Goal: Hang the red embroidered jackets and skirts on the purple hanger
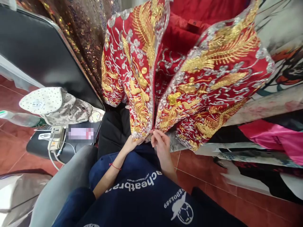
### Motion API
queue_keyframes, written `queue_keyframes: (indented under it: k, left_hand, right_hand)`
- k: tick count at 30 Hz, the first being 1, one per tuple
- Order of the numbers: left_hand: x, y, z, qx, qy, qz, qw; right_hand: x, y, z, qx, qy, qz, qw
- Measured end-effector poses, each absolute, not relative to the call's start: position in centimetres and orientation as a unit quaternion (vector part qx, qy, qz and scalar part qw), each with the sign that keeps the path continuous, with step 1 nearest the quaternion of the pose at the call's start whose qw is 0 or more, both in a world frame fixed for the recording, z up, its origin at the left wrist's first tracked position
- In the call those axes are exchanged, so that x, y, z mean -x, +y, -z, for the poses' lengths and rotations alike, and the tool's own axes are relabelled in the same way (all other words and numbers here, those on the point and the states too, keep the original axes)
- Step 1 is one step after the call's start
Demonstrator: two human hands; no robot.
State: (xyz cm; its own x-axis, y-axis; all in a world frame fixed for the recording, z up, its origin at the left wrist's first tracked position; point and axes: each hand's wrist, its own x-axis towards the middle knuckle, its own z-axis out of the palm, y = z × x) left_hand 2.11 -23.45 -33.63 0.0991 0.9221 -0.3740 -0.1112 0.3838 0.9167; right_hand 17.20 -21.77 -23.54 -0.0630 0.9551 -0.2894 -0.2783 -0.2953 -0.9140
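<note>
We pinch the embroidered red jacket [180, 78] at its lower front edges: left hand [131, 144] on one panel hem, right hand [161, 145] on the other. Jacket hangs vertically, opening facing us.

Spotted cloth [47, 104] beside power strip [55, 138], pink fabric [272, 135].

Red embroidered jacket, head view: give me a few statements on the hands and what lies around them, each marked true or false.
1. Both hands meet at the bottom hem of the red jacket. True.
2. The left hand wears a glove. False: it is bare, with a red thread at the wrist.
3. The right hand has its fingers at the front opening's lower edge. True.
4. The jacket's embroidery is blue and green. False: gold and silver.
5. A spotted cloth lies off to the left. True.
</note>
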Motion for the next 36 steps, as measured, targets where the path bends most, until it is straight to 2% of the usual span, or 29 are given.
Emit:
queue_keyframes:
  k: [5, 11, 16, 27, 36]
  left_hand:
    - [-2.5, -23.5, 34.7, -0.367, 0.562, -0.413, 0.616]
    - [-2.2, -22.9, 34.3, -0.373, 0.710, -0.454, 0.389]
    - [-2.5, -21.4, 34.2, -0.441, 0.658, -0.431, 0.432]
    - [-0.4, -11.4, 32.3, -0.514, 0.632, -0.442, 0.376]
    - [-1.0, -13.5, 33.6, -0.508, 0.623, -0.426, 0.416]
  right_hand:
    - [-17.1, -22.1, 23.1, 0.479, -0.361, -0.625, 0.499]
    - [-17.1, -22.3, 23.7, 0.493, -0.384, -0.604, 0.494]
    - [-16.8, -21.5, 24.0, 0.497, -0.393, -0.620, 0.463]
    - [-11.1, -10.1, 26.8, 0.522, -0.238, -0.652, 0.496]
    - [-11.0, -6.7, 26.5, 0.504, -0.203, -0.674, 0.500]
